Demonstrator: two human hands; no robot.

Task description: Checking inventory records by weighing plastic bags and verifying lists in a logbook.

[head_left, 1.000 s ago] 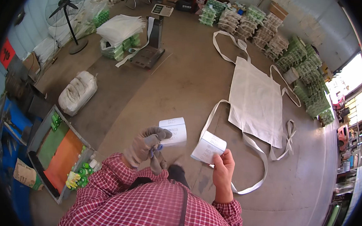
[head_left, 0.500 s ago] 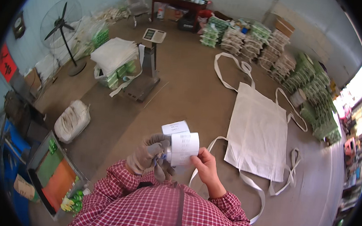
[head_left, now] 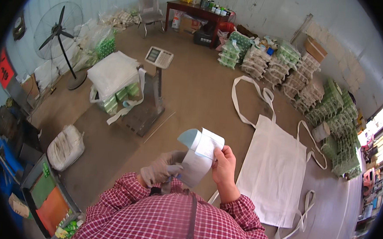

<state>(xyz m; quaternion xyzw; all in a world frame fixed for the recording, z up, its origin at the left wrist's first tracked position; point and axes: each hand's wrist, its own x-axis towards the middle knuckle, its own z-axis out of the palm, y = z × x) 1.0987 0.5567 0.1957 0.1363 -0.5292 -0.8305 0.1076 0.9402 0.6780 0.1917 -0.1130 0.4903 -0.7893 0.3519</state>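
A strip of white paper labels (head_left: 196,167) hangs between my hands in front of my chest, its upper end curling over to show a pale blue backing. My left hand (head_left: 160,170), in a grey glove, is closed on the strip's lower left side. With bare thumb and fingers, my right hand (head_left: 225,164) pinches the strip's upper right side, beside a printed label (head_left: 209,144). To the right, a large white fabric bag (head_left: 273,172) with long straps lies flat; my right forearm passes close to its near left side.
A platform scale (head_left: 141,110) stands ahead left, beside stacked white sheets (head_left: 115,73). Further left are a pedestal fan (head_left: 59,30) and a white bundle (head_left: 66,147). A tray with green and orange panels (head_left: 53,196) sits near left. Bundled stacks (head_left: 332,106) line the right wall.
The label strip has turned and unrolled, so its curled pale blue backing now shows. My right hand has moved up with its edge; my left hand has shifted slightly. The view has shifted too.
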